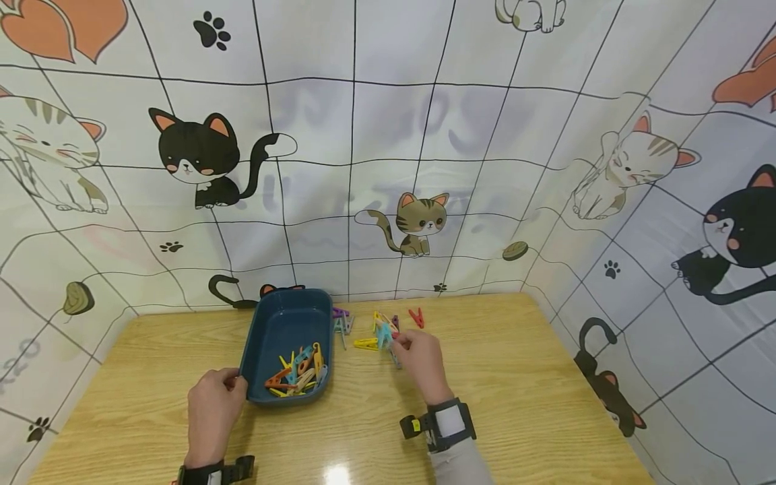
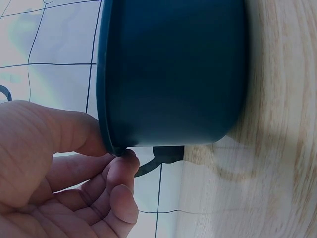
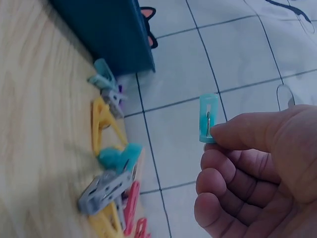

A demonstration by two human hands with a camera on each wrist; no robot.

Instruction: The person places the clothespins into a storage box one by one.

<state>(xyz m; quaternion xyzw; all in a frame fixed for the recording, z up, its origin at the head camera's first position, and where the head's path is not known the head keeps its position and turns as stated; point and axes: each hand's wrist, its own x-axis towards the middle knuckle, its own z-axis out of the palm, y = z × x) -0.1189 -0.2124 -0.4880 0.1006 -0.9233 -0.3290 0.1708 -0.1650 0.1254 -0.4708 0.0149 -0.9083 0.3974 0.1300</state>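
A dark blue tray (image 1: 267,330) stands on the wooden table and holds several coloured clothespins (image 1: 297,374). My left hand (image 1: 213,411) grips its near left rim, thumb and fingers pinching the tray edge (image 2: 111,144). My right hand (image 1: 418,357) pinches a light blue clothespin (image 3: 208,118), lifted just above the table to the right of the tray. Loose clothespins lie beyond it: a yellow one (image 1: 366,343), a red one (image 1: 415,317) and purple ones (image 1: 341,314). In the right wrist view, more clothespins (image 3: 111,163) lie on the table by the tray's side (image 3: 104,29).
A cat-print cloth (image 1: 388,148) walls the table (image 1: 515,391) at the back and on both sides. Bare wood stretches right of my right hand and along the front edge.
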